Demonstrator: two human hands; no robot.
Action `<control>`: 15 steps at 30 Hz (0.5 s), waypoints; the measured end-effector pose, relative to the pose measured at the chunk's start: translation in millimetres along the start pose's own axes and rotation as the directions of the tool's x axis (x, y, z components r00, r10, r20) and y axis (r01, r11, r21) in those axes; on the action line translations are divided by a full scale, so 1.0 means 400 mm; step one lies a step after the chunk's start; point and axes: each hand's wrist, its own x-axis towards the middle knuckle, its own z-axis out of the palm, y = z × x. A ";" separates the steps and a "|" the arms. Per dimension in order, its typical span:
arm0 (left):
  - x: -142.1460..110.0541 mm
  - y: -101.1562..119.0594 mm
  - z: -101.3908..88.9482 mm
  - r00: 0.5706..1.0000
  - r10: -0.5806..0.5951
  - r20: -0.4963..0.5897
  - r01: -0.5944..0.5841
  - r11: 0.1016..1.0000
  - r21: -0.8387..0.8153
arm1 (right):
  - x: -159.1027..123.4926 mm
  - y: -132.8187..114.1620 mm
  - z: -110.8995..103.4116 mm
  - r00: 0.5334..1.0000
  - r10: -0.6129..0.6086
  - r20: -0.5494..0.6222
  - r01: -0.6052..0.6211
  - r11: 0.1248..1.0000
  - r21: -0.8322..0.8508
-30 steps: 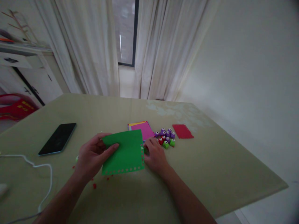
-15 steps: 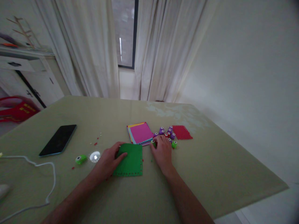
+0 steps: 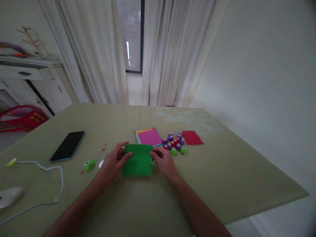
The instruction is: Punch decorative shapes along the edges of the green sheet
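A green square of paper [image 3: 137, 160] is held between my two hands, with small punched holes along its near and right edges. My left hand [image 3: 115, 160] pinches its left side, thumb on top. My right hand [image 3: 165, 160] grips the upper right edge between thumb and fingers. Just beyond lies a stack of coloured paper squares [image 3: 149, 137], pink on top. Right of it sit several small craft punches [image 3: 170, 135] in purple, red and green. A single green craft punch [image 3: 89, 164] rests left of my left hand, by a partly hidden clear round object [image 3: 101, 163].
A red paper square [image 3: 192, 137] with a punched edge lies beyond the punches. On the left are a black phone [image 3: 67, 145], a white cable [image 3: 61, 177] and a white mouse-like object [image 3: 10, 197]. Tiny paper bits [image 3: 103, 149] are scattered on the tablecloth [image 3: 222, 177].
My right hand has left the group of punches and taken hold of the green paper's right edge. The green paper now looks raised and tilted. The view has shifted slightly.
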 end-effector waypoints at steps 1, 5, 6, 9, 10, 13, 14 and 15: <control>-0.001 -0.001 -0.020 0.999 0.025 -0.046 -0.020 0.995 0.101 | 0.001 0.003 -0.003 1.000 0.018 -0.006 -0.018 1.000 0.023; -0.036 -0.049 -0.112 0.969 0.134 -0.207 0.037 0.752 0.658 | 0.005 0.011 -0.017 0.999 0.052 -0.009 -0.051 0.996 0.074; -0.054 -0.071 -0.130 0.964 0.122 -0.237 0.106 0.639 0.762 | 0.006 0.013 -0.019 0.998 0.054 -0.012 -0.053 0.995 0.079; -0.108 -0.133 -0.155 0.967 0.014 -0.256 0.220 0.466 0.857 | 0.008 0.019 -0.020 0.998 0.066 -0.018 -0.064 0.992 0.109; -0.123 -0.146 -0.154 0.980 -0.006 -0.200 0.179 0.471 0.864 | 0.009 0.021 -0.019 0.997 0.069 -0.016 -0.067 0.990 0.120; -0.152 -0.148 -0.136 0.995 0.017 -0.098 0.077 0.491 0.868 | 0.010 0.022 -0.015 0.997 0.075 0.006 -0.075 0.984 0.164; -0.158 -0.138 -0.127 0.996 0.022 -0.086 0.063 0.508 0.859 | 0.010 0.023 -0.014 0.997 0.076 0.011 -0.076 0.981 0.178; -0.162 -0.124 -0.117 0.996 0.023 -0.083 0.058 0.530 0.846 | 0.010 0.023 -0.013 0.997 0.075 0.012 -0.076 0.979 0.190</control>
